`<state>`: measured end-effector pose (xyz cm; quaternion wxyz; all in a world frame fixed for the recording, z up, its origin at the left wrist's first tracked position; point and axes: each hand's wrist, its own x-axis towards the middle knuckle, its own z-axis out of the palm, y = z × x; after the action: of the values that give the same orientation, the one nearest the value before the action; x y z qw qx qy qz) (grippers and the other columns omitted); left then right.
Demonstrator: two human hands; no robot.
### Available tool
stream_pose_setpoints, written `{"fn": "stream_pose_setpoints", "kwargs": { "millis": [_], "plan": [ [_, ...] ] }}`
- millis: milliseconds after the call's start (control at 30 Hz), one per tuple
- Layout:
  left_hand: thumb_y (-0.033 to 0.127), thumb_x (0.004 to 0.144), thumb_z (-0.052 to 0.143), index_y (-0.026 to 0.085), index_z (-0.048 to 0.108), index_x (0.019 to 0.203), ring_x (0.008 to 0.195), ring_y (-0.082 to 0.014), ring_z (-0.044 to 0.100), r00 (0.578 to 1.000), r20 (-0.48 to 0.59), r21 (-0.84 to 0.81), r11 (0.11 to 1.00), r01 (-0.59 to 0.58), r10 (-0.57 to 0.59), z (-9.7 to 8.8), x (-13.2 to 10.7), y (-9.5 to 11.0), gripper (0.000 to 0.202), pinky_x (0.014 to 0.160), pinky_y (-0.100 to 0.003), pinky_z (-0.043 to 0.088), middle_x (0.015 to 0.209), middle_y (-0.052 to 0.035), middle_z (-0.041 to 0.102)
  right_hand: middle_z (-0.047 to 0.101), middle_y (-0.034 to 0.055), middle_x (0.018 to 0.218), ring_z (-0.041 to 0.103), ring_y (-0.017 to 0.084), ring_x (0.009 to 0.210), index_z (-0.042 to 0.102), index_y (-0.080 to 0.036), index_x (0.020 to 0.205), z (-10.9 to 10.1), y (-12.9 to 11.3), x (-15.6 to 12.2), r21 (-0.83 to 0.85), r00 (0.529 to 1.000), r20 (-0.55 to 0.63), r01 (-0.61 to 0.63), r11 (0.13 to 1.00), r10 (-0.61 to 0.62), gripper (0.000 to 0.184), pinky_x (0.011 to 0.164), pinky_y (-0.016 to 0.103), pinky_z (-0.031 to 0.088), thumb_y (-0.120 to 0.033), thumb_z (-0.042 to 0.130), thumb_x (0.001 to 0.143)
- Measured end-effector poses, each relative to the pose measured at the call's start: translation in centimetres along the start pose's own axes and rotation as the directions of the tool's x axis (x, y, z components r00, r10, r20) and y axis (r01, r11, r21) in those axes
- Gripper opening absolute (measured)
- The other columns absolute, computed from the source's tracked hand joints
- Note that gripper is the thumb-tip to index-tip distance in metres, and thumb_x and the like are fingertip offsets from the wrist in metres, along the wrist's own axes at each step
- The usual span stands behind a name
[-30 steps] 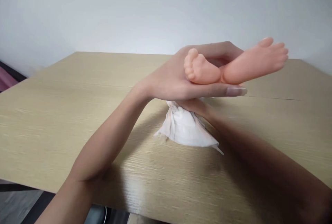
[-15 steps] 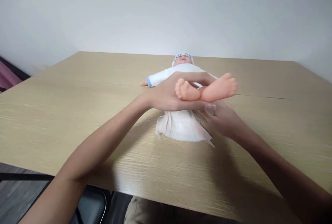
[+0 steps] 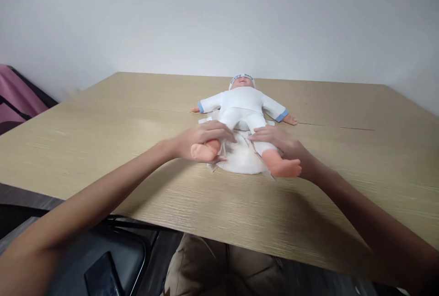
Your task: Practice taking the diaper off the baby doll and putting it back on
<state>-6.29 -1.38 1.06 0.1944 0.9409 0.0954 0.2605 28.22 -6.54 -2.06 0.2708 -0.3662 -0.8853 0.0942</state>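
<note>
A baby doll (image 3: 243, 99) in a white suit with blue cuffs and a lettered headband lies on its back, feet towards me and legs spread. Under its legs and bottom lies an unfolded white diaper (image 3: 242, 161), its front part reaching towards me. My left hand (image 3: 209, 138) is wrapped round the doll's leg on the left, with the bare foot showing below the fingers. On the other side, my right hand (image 3: 279, 142) grips the right-hand leg from above and outside. Its thumb is hidden. The fingers of both hands are slightly blurred.
The wooden table (image 3: 120, 117) has a seam across it and meets a pale wall at the back. A black chair (image 3: 133, 252) with a dark phone (image 3: 103, 275) on it stands below the front edge. Pink cloth (image 3: 20, 92) hangs at the far left.
The doll's feet, held up together by my left hand before, are now lowered and apart. My right hand has moved from beside the diaper onto the right-hand leg.
</note>
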Motion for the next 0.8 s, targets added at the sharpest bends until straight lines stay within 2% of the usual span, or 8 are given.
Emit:
{"fn": "stream_pose_setpoints", "kwargs": {
  "millis": [100, 233, 333, 433, 600, 700, 733, 800],
  "plan": [
    [0.030, 0.098, 0.079, 0.027, 0.074, 0.144, 0.145, -0.0347, 0.068, 0.995, 0.092, 0.014, 0.999, -0.041, 0.039, 0.3, -2.7, -1.6, 0.046, 0.126, -0.057, 0.054, 0.142, -0.0154, 0.079, 0.075, 0.0058, 0.154, 0.064, 0.029, 0.152, 0.077, -0.030, 0.142, 0.6, 1.3, -1.4, 0.006, 0.989, 0.074, 0.124, 0.992, -0.124, 0.041, 0.134, 0.062, 0.044, -0.034, 0.047, 0.115],
    [0.021, 0.100, 0.073, 0.028, 0.067, 0.156, 0.157, -0.0332, 0.059, 0.985, 0.166, 0.026, 0.999, -0.047, 0.042, 1.3, -4.6, -3.1, 0.057, 0.135, -0.061, 0.046, 0.155, -0.0137, 0.073, 0.074, 0.0055, 0.155, 0.062, 0.028, 0.155, 0.079, -0.031, 0.139, 1.4, 2.5, -2.4, -0.030, 0.984, 0.122, 0.133, 0.991, -0.129, 0.041, 0.133, 0.064, 0.046, -0.028, 0.045, 0.116],
    [0.017, 0.105, 0.064, 0.026, 0.063, 0.161, 0.162, -0.0301, 0.053, 0.977, 0.215, 0.059, 0.998, -0.031, 0.017, 1.8, -4.9, -3.3, 0.057, 0.138, -0.060, 0.042, 0.162, -0.0141, 0.068, 0.074, 0.0045, 0.157, 0.058, 0.027, 0.158, 0.077, -0.031, 0.143, 1.6, 3.0, -2.8, -0.018, 0.982, 0.140, 0.132, 0.991, -0.128, 0.041, 0.135, 0.062, 0.044, -0.027, 0.046, 0.116],
    [0.015, 0.105, 0.062, 0.027, 0.065, 0.159, 0.162, -0.0283, 0.053, 0.975, 0.219, 0.055, 0.998, 0.024, -0.036, 1.9, -4.8, -3.0, 0.055, 0.139, -0.061, 0.041, 0.162, -0.0125, 0.068, 0.072, 0.0022, 0.159, 0.059, 0.026, 0.158, 0.077, -0.034, 0.146, 1.4, 3.3, -3.0, 0.030, 0.986, 0.139, 0.091, 0.995, -0.094, 0.043, 0.135, 0.060, 0.047, -0.025, 0.049, 0.114],
    [0.007, 0.102, 0.060, 0.027, 0.071, 0.152, 0.156, -0.0288, 0.060, 0.970, 0.232, -0.009, 0.997, 0.079, -0.074, 1.1, -4.1, -2.4, 0.055, 0.133, -0.060, 0.048, 0.158, -0.0135, 0.071, 0.073, -0.0020, 0.157, 0.062, 0.025, 0.155, 0.078, -0.035, 0.144, 0.0, 2.9, -2.7, 0.110, 0.983, 0.184, -0.019, 0.994, -0.002, 0.051, 0.133, 0.055, 0.050, -0.020, 0.042, 0.113],
    [0.006, 0.104, 0.053, 0.028, 0.073, 0.148, 0.154, -0.0271, 0.061, 0.959, 0.242, 0.020, 0.989, 0.143, -0.144, 0.8, -3.7, -1.4, 0.053, 0.130, -0.056, 0.049, 0.157, -0.0105, 0.072, 0.071, 0.0026, 0.160, 0.062, 0.030, 0.154, 0.074, -0.032, 0.151, -0.6, 1.2, -2.2, 0.089, 0.976, 0.206, -0.087, 0.992, 0.067, 0.046, 0.129, 0.056, 0.053, -0.032, 0.044, 0.116],
    [0.011, 0.106, 0.055, 0.029, 0.073, 0.147, 0.154, -0.0276, 0.061, 0.955, 0.243, 0.045, 0.986, 0.163, -0.169, 0.9, -3.6, -1.0, 0.048, 0.131, -0.056, 0.047, 0.156, -0.0093, 0.072, 0.070, 0.0051, 0.161, 0.062, 0.032, 0.154, 0.071, -0.031, 0.154, -0.5, 0.5, -2.2, 0.061, 0.976, 0.204, -0.089, 0.994, 0.075, 0.045, 0.128, 0.058, 0.054, -0.040, 0.050, 0.115],
    [0.031, 0.108, 0.067, 0.028, 0.071, 0.144, 0.154, -0.0311, 0.060, 0.954, 0.214, 0.099, 0.976, 0.194, -0.211, 1.6, -3.5, -0.1, 0.037, 0.131, -0.056, 0.044, 0.156, -0.0093, 0.072, 0.068, 0.0106, 0.162, 0.060, 0.038, 0.155, 0.066, -0.029, 0.160, 0.4, -0.9, -2.3, -0.029, 0.981, 0.184, -0.057, 0.998, 0.061, 0.059, 0.127, 0.062, 0.053, -0.056, 0.066, 0.108]
  ]
}}
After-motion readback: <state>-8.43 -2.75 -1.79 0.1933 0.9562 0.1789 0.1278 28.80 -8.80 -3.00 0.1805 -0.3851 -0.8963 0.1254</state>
